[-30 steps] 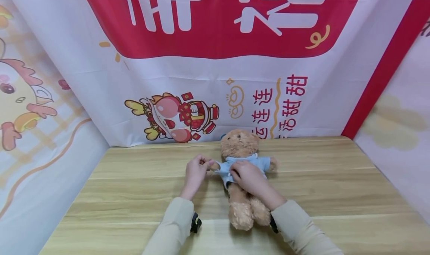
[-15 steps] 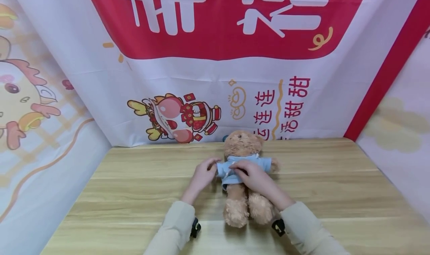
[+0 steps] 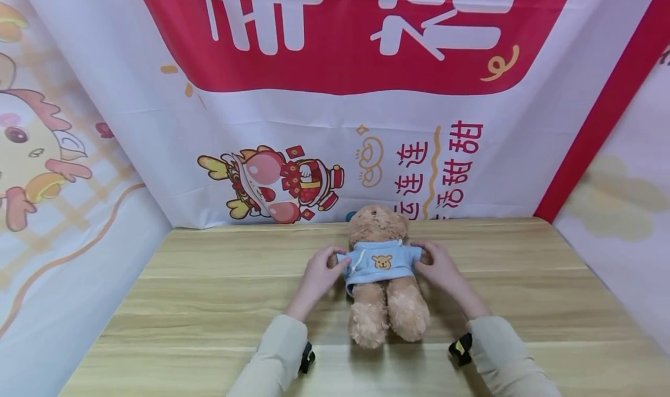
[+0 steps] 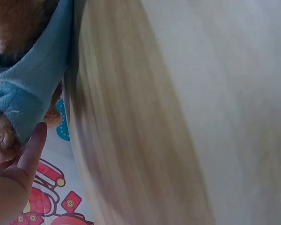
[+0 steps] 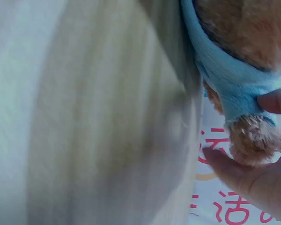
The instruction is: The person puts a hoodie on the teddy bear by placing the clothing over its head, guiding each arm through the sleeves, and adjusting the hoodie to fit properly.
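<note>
A light-brown plush teddy bear (image 3: 378,227) lies on its back, head toward the backdrop. Its pale blue shirt (image 3: 389,275) has a bear-face patch and white drawstrings. My left hand (image 3: 319,274) holds the bear's arm and sleeve at the left. At the other side, my right hand (image 3: 444,270) has thumb and fingers around the opposite arm. In the right wrist view the thumb presses the blue sleeve (image 5: 241,101), and the furry paw (image 5: 255,143) sticks out below it. The left wrist view shows a paw (image 4: 2,138) beside the left fingers.
The wooden table (image 3: 209,304) runs back to a white and red printed backdrop (image 3: 293,106). Printed cloth walls stand at left and right. Black straps or devices (image 3: 460,349) are at both wrists. A small blue piece (image 3: 350,216) shows by the bear's head.
My right hand has left the shirt front and moved right to the other arm, baring the patch. My left hand has shifted from the paw to the sleeve. The shirt lies straighter.
</note>
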Demonstrator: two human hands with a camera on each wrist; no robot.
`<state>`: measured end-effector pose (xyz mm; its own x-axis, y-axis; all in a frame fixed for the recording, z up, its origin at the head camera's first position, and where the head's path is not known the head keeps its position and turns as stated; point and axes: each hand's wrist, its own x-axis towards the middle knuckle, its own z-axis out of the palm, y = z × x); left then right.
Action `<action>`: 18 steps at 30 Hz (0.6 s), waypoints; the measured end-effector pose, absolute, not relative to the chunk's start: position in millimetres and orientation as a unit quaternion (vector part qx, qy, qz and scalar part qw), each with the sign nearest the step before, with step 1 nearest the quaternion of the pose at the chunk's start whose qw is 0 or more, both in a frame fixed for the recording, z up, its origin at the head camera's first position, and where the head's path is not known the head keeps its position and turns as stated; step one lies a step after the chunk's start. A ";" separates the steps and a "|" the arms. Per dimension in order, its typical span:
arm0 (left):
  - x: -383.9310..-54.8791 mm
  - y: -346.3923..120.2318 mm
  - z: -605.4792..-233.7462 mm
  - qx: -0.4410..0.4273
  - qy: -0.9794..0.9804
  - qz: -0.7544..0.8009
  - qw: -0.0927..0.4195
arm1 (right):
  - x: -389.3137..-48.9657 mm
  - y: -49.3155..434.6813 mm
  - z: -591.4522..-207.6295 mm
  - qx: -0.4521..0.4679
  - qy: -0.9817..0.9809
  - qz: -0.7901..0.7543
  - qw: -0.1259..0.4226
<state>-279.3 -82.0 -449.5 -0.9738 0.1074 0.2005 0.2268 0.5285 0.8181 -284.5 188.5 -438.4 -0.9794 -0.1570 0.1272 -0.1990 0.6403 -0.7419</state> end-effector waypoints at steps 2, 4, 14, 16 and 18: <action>-279.3 -80.8 -450.6 -0.096 -0.873 -0.473 0.068 | -285.6 188.4 -442.9 0.116 -0.903 0.411 0.035; -278.5 -79.8 -450.1 -0.096 -0.874 -0.471 0.076 | -286.4 187.1 -446.0 0.124 -0.901 0.414 0.045; -276.2 -81.2 -446.4 -0.105 -0.879 -0.456 0.096 | -286.4 182.9 -447.1 0.078 -0.911 0.405 0.029; -277.3 -82.6 -446.8 -0.104 -0.879 -0.455 0.092 | -285.9 182.4 -444.7 0.067 -0.903 0.425 0.012; -278.4 -82.8 -447.0 -0.097 -0.881 -0.456 0.081 | -284.9 181.9 -442.4 0.054 -0.889 0.455 -0.007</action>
<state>-278.4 -82.8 -447.0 -0.9678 0.0973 0.2323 0.2459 0.5652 0.7875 -284.9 181.9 -442.4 -0.9940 -0.1028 0.0372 -0.0903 0.5797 -0.8098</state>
